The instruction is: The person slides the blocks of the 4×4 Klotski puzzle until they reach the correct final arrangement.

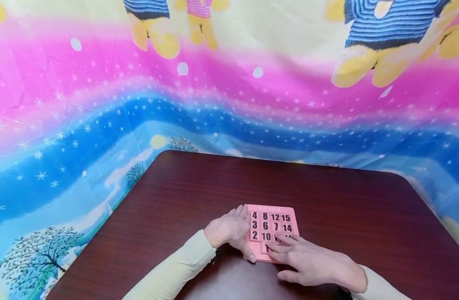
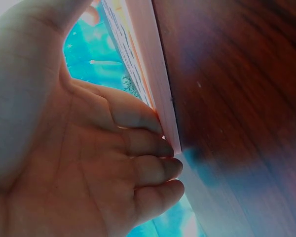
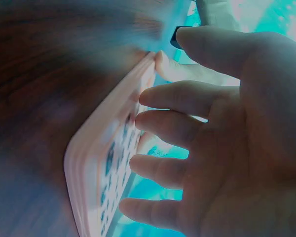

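Number puzzle (image 1: 271, 231) lies flat on the dark table (image 1: 342, 200) in front of me, between my two hands. For good sliding, I judge it best to keep the board from creeping and to push one tile at a time, squarely along its row or column, with light fingertip pressure; pressing hard or at a slant could make a tile bind. A bare slot (image 1: 256, 247) shows at the left end of the row nearest me, so the tile (image 1: 264, 248) beside it has room to move left. My left hand (image 1: 232, 228) is unclenched, its fingers laid along the board's left edge and its thumb by the near corner, bracing rather than gripping. My right hand (image 1: 308, 259) is loose and spread, grasping nothing, fingertips over the lower right tiles, thumb held apart; I cannot tell which fingertip presses.
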`<state>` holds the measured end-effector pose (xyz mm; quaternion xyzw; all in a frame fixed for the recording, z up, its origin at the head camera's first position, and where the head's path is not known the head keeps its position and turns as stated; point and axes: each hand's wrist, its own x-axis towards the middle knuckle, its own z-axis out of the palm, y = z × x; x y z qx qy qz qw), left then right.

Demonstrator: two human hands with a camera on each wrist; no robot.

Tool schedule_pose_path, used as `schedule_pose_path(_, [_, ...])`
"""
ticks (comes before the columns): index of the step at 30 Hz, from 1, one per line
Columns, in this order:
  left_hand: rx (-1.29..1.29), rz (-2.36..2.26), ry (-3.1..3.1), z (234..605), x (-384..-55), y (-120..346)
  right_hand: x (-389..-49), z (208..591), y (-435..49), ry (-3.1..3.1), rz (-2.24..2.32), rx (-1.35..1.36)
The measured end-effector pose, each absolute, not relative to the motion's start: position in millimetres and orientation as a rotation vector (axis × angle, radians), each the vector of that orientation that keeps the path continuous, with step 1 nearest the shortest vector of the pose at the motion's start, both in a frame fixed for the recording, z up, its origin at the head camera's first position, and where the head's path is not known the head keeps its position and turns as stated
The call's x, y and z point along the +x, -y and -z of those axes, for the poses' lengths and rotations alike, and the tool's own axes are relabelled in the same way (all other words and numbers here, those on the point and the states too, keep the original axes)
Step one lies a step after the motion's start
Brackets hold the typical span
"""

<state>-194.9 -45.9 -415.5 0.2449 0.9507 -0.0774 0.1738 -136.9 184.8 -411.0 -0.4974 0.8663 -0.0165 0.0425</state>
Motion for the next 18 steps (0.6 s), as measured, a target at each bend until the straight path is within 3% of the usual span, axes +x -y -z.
schedule_pose_path(8, [0.682,0.185,-2.693,415.7,-194.0,45.3,-137.1,413.1,-184.0,-2.610,0.080,-1.438])
schedule_pose_path(18, [0.677,0.160,-2.694,416.1,-193.5,45.0,-137.6,415.2,-181.2,-2.624,0.051,-1.530])
